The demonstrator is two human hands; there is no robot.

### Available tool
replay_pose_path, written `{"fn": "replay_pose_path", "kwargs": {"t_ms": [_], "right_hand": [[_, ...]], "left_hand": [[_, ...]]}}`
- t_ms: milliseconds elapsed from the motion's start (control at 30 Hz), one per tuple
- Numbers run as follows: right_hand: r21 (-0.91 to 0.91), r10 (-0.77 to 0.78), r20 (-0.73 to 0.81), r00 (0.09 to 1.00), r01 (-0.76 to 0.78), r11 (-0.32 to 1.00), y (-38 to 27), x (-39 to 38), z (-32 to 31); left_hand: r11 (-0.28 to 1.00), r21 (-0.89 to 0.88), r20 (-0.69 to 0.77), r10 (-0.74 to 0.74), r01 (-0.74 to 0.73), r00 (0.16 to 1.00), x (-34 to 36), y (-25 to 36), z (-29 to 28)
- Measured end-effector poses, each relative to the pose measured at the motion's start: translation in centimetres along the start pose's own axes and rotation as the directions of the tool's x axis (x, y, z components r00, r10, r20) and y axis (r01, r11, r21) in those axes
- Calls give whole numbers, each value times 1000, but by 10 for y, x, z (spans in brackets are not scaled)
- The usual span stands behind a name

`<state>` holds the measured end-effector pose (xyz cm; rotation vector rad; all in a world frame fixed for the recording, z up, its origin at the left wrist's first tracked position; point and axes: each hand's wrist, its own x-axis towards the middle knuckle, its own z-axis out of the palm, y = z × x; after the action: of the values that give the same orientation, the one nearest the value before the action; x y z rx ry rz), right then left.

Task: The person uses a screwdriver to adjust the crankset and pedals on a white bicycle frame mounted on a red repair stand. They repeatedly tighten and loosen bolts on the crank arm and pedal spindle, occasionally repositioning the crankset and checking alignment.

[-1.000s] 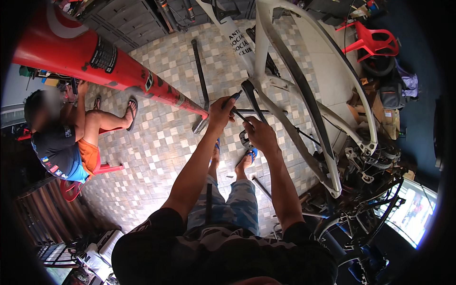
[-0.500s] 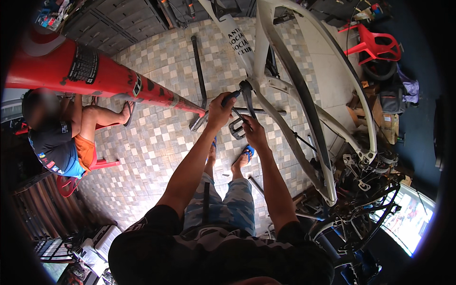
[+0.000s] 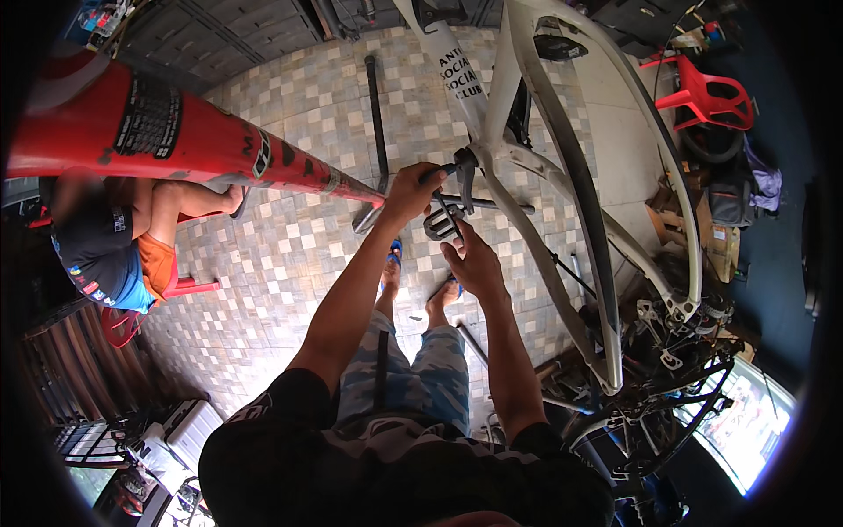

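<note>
My left hand point(image 3: 411, 195) is closed around the dark blue handle of a tool point(image 3: 446, 170), held against the bottom bracket of a pale bicycle frame point(image 3: 492, 167). A dark crank arm point(image 3: 465, 183) hangs there, with a black pedal point(image 3: 439, 223) below it. From beside my left fingers a thin dark rod point(image 3: 450, 212) slants down toward my right hand point(image 3: 477, 263). That hand has its thumb apart from the fingers, with the fingertips at the rod's lower end. How the rod joins the tool is hidden.
A thick red tube point(image 3: 211, 145) slants in from the left, above a seated person point(image 3: 110, 250). Black stand legs point(image 3: 376, 123) rest on the tiled floor. Bicycle parts point(image 3: 659, 386) crowd the lower right; a red plastic chair point(image 3: 707, 92) stands at the upper right.
My right hand has slid down and slightly right along the rod, and its grip has loosened. More of the rod shows. My left hand stays at the tool handle.
</note>
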<state>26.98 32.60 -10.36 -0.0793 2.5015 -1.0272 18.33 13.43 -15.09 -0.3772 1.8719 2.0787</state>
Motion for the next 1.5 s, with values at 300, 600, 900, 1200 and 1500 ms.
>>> {"fn": "replay_pose_path", "kwargs": {"t_ms": [300, 600, 900, 1200, 1500], "right_hand": [[418, 158, 183, 970, -222, 881, 46, 15, 3], [572, 175, 196, 965, -257, 779, 41, 10, 6], [307, 86, -22, 996, -75, 949, 40, 2, 13], [145, 214, 129, 968, -231, 962, 34, 15, -1], [67, 192, 194, 962, -208, 976, 34, 11, -11]], "left_hand": [[932, -362, -352, -167, 30, 921, 5, -52, 10], [-271, -754, 637, -74, 599, 768, -45, -153, 41], [382, -853, -62, -750, 356, 658, 4, -145, 62], [494, -771, -212, -794, 403, 570, 11, -146, 72], [586, -740, -317, -736, 329, 599, 33, -170, 70]]}}
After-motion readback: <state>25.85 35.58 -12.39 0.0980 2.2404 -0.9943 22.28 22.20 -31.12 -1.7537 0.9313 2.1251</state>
